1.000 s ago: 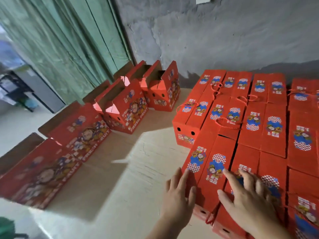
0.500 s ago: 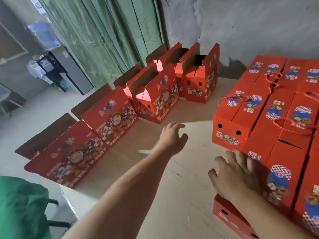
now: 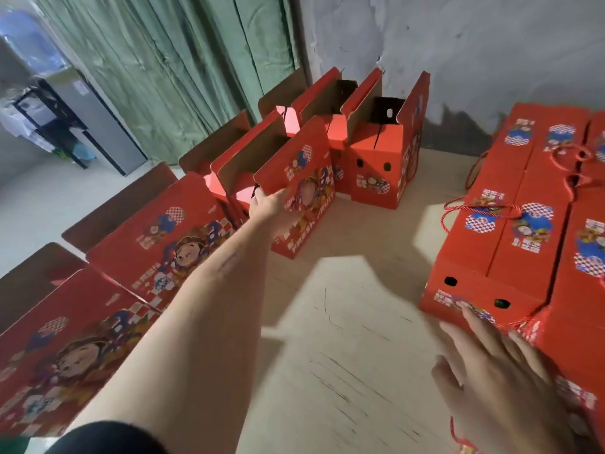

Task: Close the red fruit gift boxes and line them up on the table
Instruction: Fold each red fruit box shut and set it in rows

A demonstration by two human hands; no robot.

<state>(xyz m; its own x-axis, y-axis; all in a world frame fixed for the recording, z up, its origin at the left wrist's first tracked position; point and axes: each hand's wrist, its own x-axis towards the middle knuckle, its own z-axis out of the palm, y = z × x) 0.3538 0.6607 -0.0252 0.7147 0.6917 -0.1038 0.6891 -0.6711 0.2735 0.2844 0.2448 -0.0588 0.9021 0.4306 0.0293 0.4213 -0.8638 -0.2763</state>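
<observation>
Reaching across the pale wooden table (image 3: 343,339), the person is judged to be at the fetching step: taking one open box from the unfinished row so that it can be closed and added to the finished block. Largest in view, and well apart from the grip on its right side, is the block of closed red cardboard gift boxes with red cord handles (image 3: 523,231), packed edge to edge. Running away from the grip on both sides is the row of open red cardboard gift boxes with upright brown-lined flaps (image 3: 183,244), printed with a cartoon child. The grasped open red box marked FRESH FRUIT (image 3: 304,204) stands upright in that row, between its neighbours. The left hand (image 3: 273,208) grips this box at the near corner of its front panel, thumb at the top edge; how the fingers lie behind is hidden. The right hand (image 3: 501,388) lies spread and relaxed, grasping nothing, fingertips (image 3: 471,317) touching the low front of the closed block. Next, by this reading, the box must be drawn clear of its neighbours, then both hands must fold the flaps.
</observation>
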